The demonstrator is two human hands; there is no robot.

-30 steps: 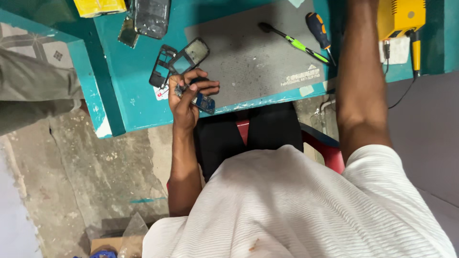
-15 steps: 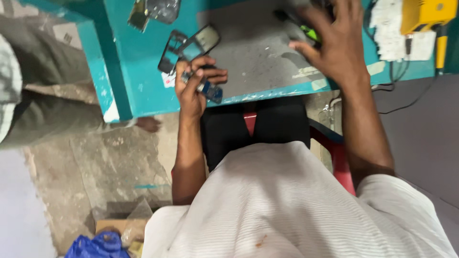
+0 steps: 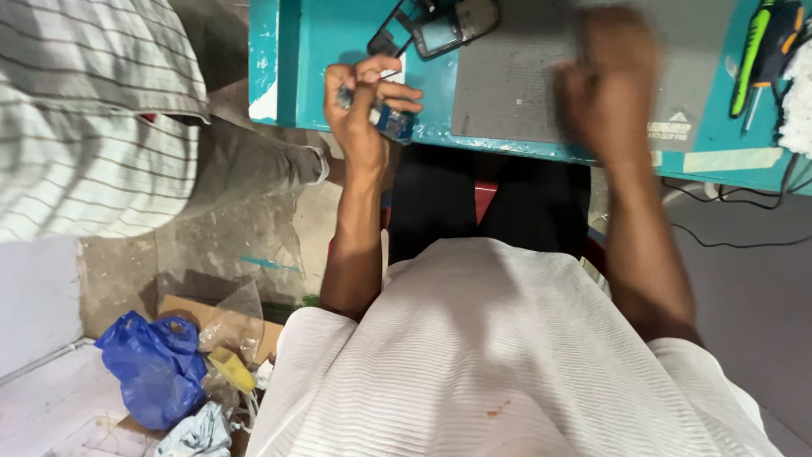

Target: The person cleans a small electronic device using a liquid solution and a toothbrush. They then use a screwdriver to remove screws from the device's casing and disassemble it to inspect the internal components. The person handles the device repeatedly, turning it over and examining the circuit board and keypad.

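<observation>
My left hand (image 3: 365, 103) is closed around a small blue circuit board (image 3: 391, 121) at the front edge of the teal workbench (image 3: 338, 42). Just beyond it lie a black phone frame (image 3: 391, 34) and a small dark phone (image 3: 452, 25). My right hand (image 3: 611, 89) is blurred over the grey work mat (image 3: 524, 76), its fingers curled in a fist; whether it holds anything cannot be made out. A green-handled screwdriver (image 3: 755, 52) lies at the mat's right side.
Another person in a striped shirt and grey trousers (image 3: 110, 127) stands at the left of the bench. A blue plastic bag (image 3: 156, 364), cardboard and scraps lie on the floor at lower left. Black cables (image 3: 727, 241) hang at the right.
My right hand has pulled back from the screwdriver area toward the middle of the mat and closed into a fist. The view has tilted down and left. The left hand keeps the board.
</observation>
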